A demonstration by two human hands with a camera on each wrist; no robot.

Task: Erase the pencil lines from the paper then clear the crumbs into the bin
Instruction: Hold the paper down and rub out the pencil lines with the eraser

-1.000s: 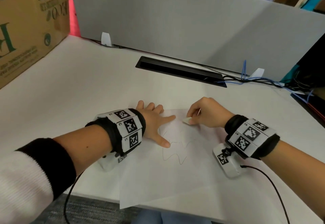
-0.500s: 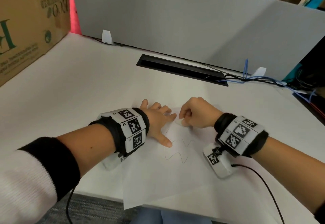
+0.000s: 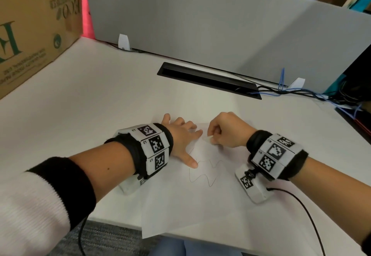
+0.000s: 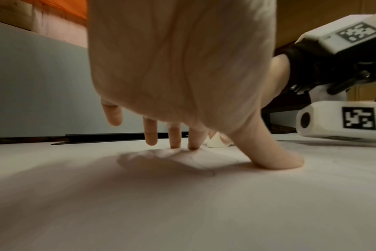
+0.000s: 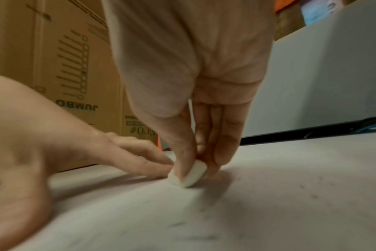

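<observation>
A white sheet of paper (image 3: pixel 200 205) lies on the desk with a wavy pencil line (image 3: pixel 202 173) near its middle. My left hand (image 3: pixel 183 141) lies spread flat on the sheet's upper left part, fingers straight and thumb (image 4: pixel 275 158) pressed down. My right hand (image 3: pixel 228 130) pinches a small white eraser (image 3: pixel 207 139) between thumb and fingers and holds it against the paper just right of the left index finger. The eraser (image 5: pixel 188 175) touches the sheet in the right wrist view. Dark eraser crumbs (image 5: pixel 311 195) are scattered on the paper to its right.
A large cardboard box (image 3: pixel 34 29) stands at the far left. A grey partition (image 3: pixel 210 24) backs the desk. A black cable slot (image 3: pixel 208 80) sits in the desk behind the hands, with cables (image 3: pixel 301 92) at the right. The paper overhangs the desk's front edge (image 3: pixel 120 224).
My right hand has slid the eraser leftward across the paper toward the left index finger. The left hand has stayed flat on the sheet.
</observation>
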